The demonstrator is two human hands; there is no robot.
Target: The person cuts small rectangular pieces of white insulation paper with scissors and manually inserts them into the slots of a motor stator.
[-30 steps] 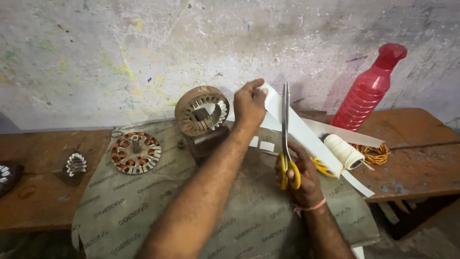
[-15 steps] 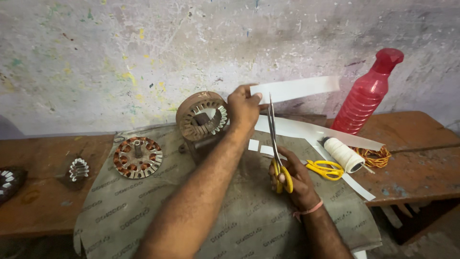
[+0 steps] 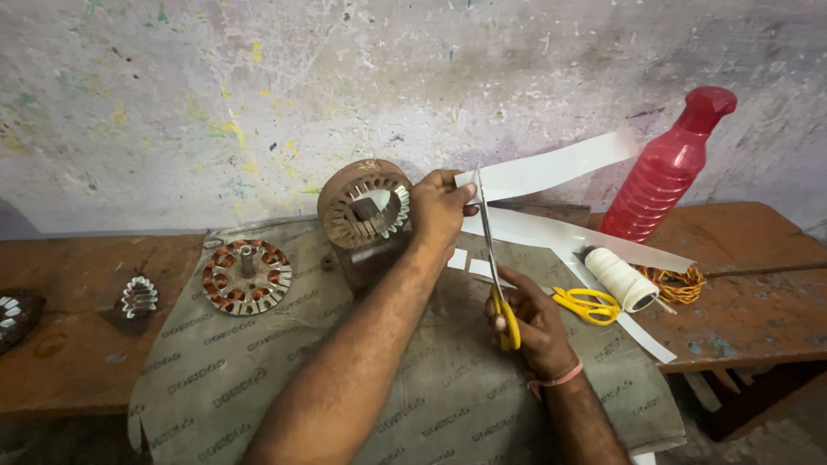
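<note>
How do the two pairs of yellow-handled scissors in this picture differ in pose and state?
The scissors in the right hand point up, blades at the white paper strip; the second scissors lie flat on the mat. The first are gripped by the right hand; the second lie untouched. Both have yellow handles.

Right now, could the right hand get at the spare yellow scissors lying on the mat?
Probably not at once: the right hand is gripping scissors that are cutting the paper strip. The spare scissors lie close beside it, uncovered.

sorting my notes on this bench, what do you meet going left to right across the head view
small fluted metal piece → flat copper-wound stator → upright ring-shaped stator → left hand holding white paper strip → spare yellow scissors → spool of white thread → red bottle
</note>
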